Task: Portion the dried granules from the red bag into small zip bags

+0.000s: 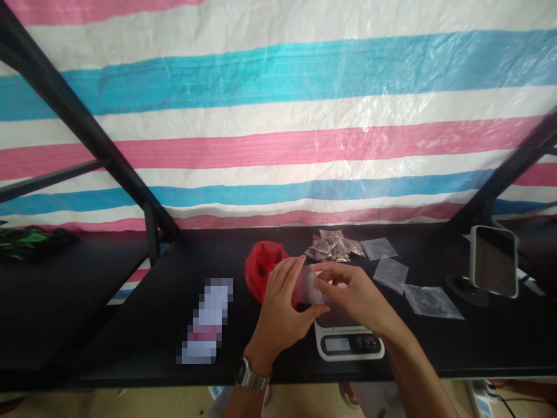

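Left hand: reaches up from the bottom edge, the left hand (278,316) showing its back, long fingers laid together and slanting up to the right, thumb stretched rightward below them; a metal-banded watch (252,376) circles the wrist.
Right hand: enters from the lower right, the right hand (352,290) bent so its fingers point left, curled, thumb and forefinger meeting at the plastic.
Grip: both hands are clamped on one clear plastic bag (303,285) — left fingers and thumb about its left part, right fingertips pinching its right end.
Clear bag's place: in mid-view between the hands, raised in front of the red bag (257,268) and by the left side of the scale (348,356).
Clear bag's long axis: roughly left to right, across the person's view; which end is the mouth I cannot tell.
Scale: white, dark-topped, its display (337,345) facing the person, partly under the right hand.
Filled packets: a heap of small packets (333,249) with brownish contents, behind the hands.
Flat bags: three clear ones (390,274) in a slanting row right of the heap.
Phone: the phone (495,261) stands propped at far right on the black table (139,337).
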